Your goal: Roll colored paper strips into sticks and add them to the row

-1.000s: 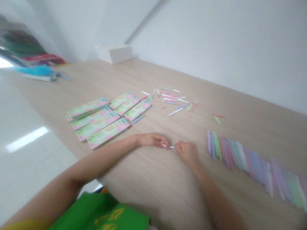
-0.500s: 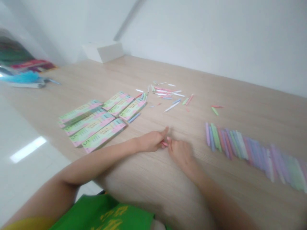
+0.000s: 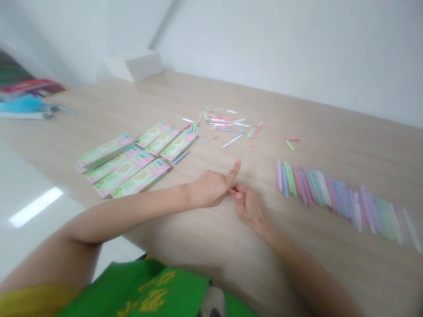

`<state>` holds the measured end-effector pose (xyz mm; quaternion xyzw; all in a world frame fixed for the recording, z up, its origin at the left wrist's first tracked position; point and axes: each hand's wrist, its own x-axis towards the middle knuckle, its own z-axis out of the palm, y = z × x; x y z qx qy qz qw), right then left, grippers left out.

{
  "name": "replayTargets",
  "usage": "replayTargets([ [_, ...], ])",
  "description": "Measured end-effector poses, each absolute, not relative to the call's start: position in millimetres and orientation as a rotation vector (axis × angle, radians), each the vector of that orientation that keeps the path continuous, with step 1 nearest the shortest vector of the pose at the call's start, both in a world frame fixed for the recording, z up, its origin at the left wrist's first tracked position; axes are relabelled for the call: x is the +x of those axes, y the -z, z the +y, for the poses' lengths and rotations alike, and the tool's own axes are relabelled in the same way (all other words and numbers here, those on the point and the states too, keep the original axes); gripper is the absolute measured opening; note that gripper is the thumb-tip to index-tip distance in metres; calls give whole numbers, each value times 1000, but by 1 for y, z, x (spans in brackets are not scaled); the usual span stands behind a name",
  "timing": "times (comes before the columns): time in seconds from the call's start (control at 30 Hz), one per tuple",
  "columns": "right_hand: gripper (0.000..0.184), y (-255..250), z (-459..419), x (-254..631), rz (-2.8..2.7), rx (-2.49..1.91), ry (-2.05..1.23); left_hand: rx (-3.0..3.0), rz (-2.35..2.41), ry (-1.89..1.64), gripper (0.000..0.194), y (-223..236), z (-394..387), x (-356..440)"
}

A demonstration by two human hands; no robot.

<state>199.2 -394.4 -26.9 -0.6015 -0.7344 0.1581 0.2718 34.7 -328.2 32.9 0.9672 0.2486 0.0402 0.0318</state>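
Observation:
Above the middle of the tabletop, my left hand (image 3: 211, 188) and my right hand (image 3: 248, 204) meet at the fingertips. A small pink stick (image 3: 233, 191) shows between them, mostly covered by the fingers. The left hand's fingers curl closed around its near end while one finger points out and away. My right thumb and fingers pinch at its other side. To the right lies a long row of pastel sticks (image 3: 337, 196), side by side and blurred. Beyond my hands, a loose scatter of thin white, pink, green and blue sticks (image 3: 228, 121) covers part of the table.
Several flat green-and-pink boxes (image 3: 140, 178) lie in two groups left of my hands, with blue sticks (image 3: 181, 157) beside them. A white box (image 3: 145, 66) stands by the wall. A blue item (image 3: 23, 105) and red packaging (image 3: 36, 86) sit at the far left.
My left finger now stretches further out, and my right hand has turned, its fingers pinching closer to the pink stick. The whole view has shifted slightly.

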Motion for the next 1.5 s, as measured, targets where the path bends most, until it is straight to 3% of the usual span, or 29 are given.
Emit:
replayTargets([
  [0.3, 43, 18, -404, 188, -1721, -1498, -713, 2907, 664, -216, 84, -37, -337, 21],
  [0.5, 62, 19, -406, 176, -1439, -1291, -1528, 2916, 219, -230, 73, -40, -325, 4],
  [0.6, 62, 11, -406, 171, -1144, -1045, -1963, 2932, 238, -188, 70, -43, -324, -2],
  [0.7, 59, 1, -406, 171, -963, -874, -2141, 2947, 266, -173, 65, -50, -324, -4],
  [0.77, 59, -5, -407, 173, -917, -801, -2201, 2944, 238, -193, 59, -54, -325, -4],
  [0.97, 66, -11, -412, 168, -795, -843, -2223, 2906, 32, -244, 15, -51, -329, -9],
  [1.13, 75, -4, -413, 166, -827, -895, -2417, 2917, 28, -81, 15, -27, -342, -9],
  [1.23, 70, -6, -405, 182, -953, -908, -2525, 2858, 106, -144, 16, -11, -343, -5],
  [1.37, 51, -33, -394, 214, -1111, -931, -2267, 2546, 289, -387, 24, 1, -328, -5],
  [1.5, 52, -50, -392, 223, -1134, -939, -2018, 2166, 413, -498, 33, 2, -313, -10],
])
